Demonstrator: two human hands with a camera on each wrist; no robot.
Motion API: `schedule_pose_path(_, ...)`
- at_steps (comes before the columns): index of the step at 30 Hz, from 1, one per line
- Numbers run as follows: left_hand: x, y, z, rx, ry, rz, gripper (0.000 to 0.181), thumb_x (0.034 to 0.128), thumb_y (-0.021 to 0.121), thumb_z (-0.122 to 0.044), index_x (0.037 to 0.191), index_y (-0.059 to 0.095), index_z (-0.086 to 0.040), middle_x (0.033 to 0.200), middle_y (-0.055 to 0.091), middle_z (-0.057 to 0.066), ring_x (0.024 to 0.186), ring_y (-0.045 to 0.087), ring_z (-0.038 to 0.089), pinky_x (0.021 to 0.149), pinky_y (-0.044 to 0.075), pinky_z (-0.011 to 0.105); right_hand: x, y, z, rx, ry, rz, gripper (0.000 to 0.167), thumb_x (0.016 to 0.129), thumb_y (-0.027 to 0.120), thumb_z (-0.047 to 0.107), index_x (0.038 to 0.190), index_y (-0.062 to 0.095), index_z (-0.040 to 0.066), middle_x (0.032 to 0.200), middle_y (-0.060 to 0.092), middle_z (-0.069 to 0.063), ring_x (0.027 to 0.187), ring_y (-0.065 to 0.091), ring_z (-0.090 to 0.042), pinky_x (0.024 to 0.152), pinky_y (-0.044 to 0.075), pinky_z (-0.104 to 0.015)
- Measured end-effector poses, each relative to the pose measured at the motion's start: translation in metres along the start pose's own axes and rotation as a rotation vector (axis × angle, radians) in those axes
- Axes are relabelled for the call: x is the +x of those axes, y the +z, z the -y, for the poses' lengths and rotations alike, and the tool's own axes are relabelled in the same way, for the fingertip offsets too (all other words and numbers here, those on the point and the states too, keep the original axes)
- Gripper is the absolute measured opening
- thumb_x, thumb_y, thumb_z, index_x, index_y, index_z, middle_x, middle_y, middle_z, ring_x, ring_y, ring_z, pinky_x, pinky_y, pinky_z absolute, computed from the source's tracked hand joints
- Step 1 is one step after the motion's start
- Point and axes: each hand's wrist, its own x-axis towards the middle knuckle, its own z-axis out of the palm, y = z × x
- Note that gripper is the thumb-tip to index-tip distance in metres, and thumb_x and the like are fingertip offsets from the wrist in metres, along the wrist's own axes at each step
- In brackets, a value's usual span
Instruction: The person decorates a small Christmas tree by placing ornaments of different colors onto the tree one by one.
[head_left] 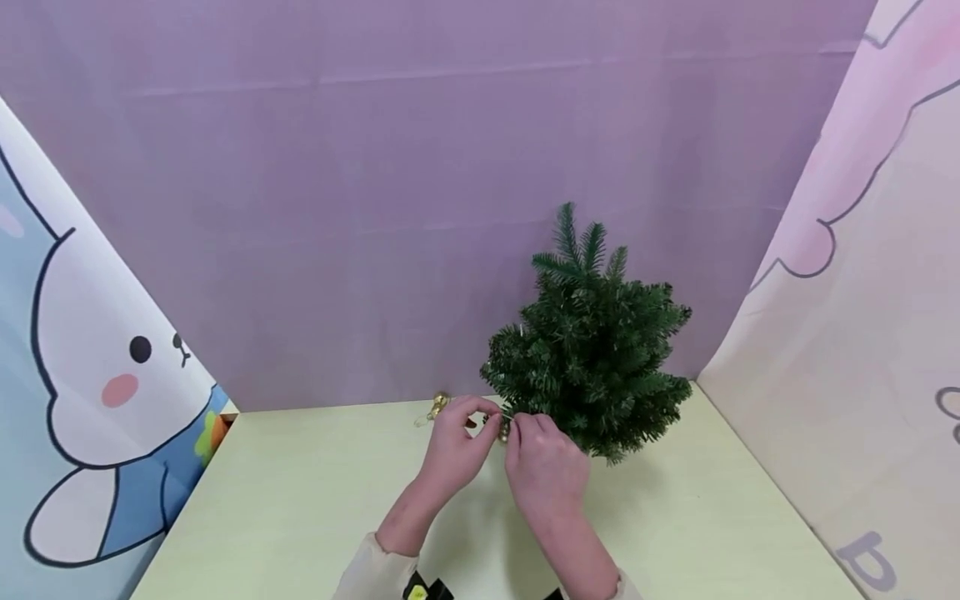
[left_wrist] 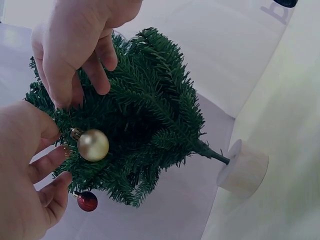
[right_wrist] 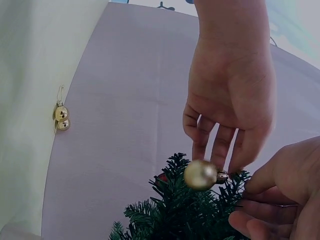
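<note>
A gold Christmas ball [left_wrist: 93, 145] hangs by a thin string between my two hands, against the branches of a small artificial Christmas tree [head_left: 592, 358]. My left hand [head_left: 459, 442] pinches the string with thumb and index finger bent into a ring. From the other side my right hand [head_left: 547, 462] pinches it too, fingers bent. In the right wrist view the ball [right_wrist: 200, 175] dangles just under the left fingers, its cap toward the right hand. The exact points where the string is held are partly hidden by the fingers.
A red ball [left_wrist: 87, 201] hangs on the tree beside the left hand. More gold balls [right_wrist: 61, 115] with string lie on the table [head_left: 315, 492], left of the tree near its back edge. The tree stands on a white round base [left_wrist: 243, 168]. A purple cloth [head_left: 360, 208] hangs behind.
</note>
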Motion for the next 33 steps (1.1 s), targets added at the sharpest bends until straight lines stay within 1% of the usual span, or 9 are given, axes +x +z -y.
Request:
schedule_pose_path(6,-0.003,0.005,0.003,0.053,-0.012,0.015,0.009,0.0898,0.068,-0.010,0.093,0.071,-0.018,0.095,0.066,-0.011,0.091,0.059,0.010,0.070,0.050,0.038,-0.001,-0.001,0.001,-0.025,0.002,0.026,0.007,0.079,0.078,0.016,0.082,0.075,0.010,0.078,0.070,-0.007,0.050,0.063,-0.021,0.035,0.043,-0.033)
schedule_pose_path(10,-0.007,0.006,0.008,0.048,-0.008,0.014,0.010,0.0883,0.069,-0.009,0.092,0.072,-0.018,0.094,0.066,-0.011,0.091,0.059,0.012,0.070,0.050,0.041,-0.003,-0.001,0.002,-0.034,-0.005,0.060,0.007,0.079,0.078,0.015,0.080,0.075,0.009,0.076,0.069,-0.006,0.048,0.061,-0.021,0.035,0.043,-0.032)
schedule_pose_path(15,-0.011,0.006,0.012,0.051,0.007,0.012,0.011,0.0865,0.071,-0.010,0.091,0.072,-0.019,0.093,0.065,-0.014,0.091,0.058,0.012,0.071,0.049,0.038,-0.005,-0.003,0.002,-0.036,-0.006,0.092,0.007,0.077,0.080,0.012,0.079,0.074,0.008,0.073,0.068,-0.006,0.048,0.060,-0.019,0.036,0.043,-0.031)
schedule_pose_path(20,-0.013,0.007,0.015,0.074,0.015,0.013,0.011,0.0848,0.072,-0.009,0.089,0.072,-0.019,0.093,0.065,-0.014,0.091,0.056,0.011,0.072,0.048,0.036,-0.001,-0.016,0.005,0.045,-0.012,0.070,0.008,0.076,0.078,0.005,0.083,0.075,0.006,0.077,0.070,-0.007,0.053,0.063,-0.019,0.042,0.048,-0.030)
schedule_pose_path(23,-0.013,0.006,0.016,0.085,0.023,0.009,0.010,0.0839,0.072,-0.009,0.088,0.072,-0.019,0.093,0.065,-0.014,0.091,0.055,0.010,0.072,0.047,0.034,0.009,-0.036,0.003,0.118,-0.036,-0.003,0.011,0.077,0.077,0.002,0.087,0.075,0.005,0.083,0.071,-0.008,0.060,0.066,-0.019,0.048,0.052,-0.027)
schedule_pose_path(25,-0.013,0.006,0.016,0.086,0.025,0.004,0.010,0.0831,0.073,-0.010,0.087,0.072,-0.019,0.092,0.064,-0.015,0.090,0.054,0.009,0.072,0.047,0.032,0.020,-0.051,0.000,0.175,-0.079,-0.087,0.011,0.078,0.074,0.001,0.089,0.074,0.004,0.084,0.072,-0.008,0.063,0.068,-0.018,0.051,0.052,-0.024)
schedule_pose_path(28,-0.015,0.007,0.018,0.090,0.027,-0.003,0.011,0.0823,0.074,-0.011,0.086,0.072,-0.020,0.090,0.063,-0.016,0.088,0.054,0.009,0.071,0.046,0.031,0.040,-0.074,-0.011,0.241,-0.156,-0.239,0.008,0.080,0.069,0.001,0.087,0.073,0.002,0.084,0.072,-0.009,0.064,0.068,-0.019,0.051,0.052,-0.023)
schedule_pose_path(30,-0.017,0.006,0.018,0.082,0.017,0.001,0.009,0.0829,0.074,-0.012,0.087,0.072,-0.020,0.090,0.063,-0.016,0.088,0.053,0.008,0.071,0.046,0.033,0.054,-0.087,-0.020,0.256,-0.184,-0.324,0.009,0.083,0.065,0.005,0.085,0.072,0.000,0.082,0.072,-0.010,0.063,0.067,-0.021,0.050,0.051,-0.026)
schedule_pose_path(33,-0.019,0.006,0.018,0.067,0.000,0.008,0.007,0.0839,0.074,-0.013,0.087,0.072,-0.020,0.090,0.062,-0.017,0.090,0.053,0.008,0.073,0.047,0.036,0.074,-0.102,-0.034,0.226,-0.171,-0.410,0.015,0.085,0.063,0.011,0.081,0.072,-0.001,0.080,0.071,-0.013,0.064,0.067,-0.027,0.047,0.051,-0.035)
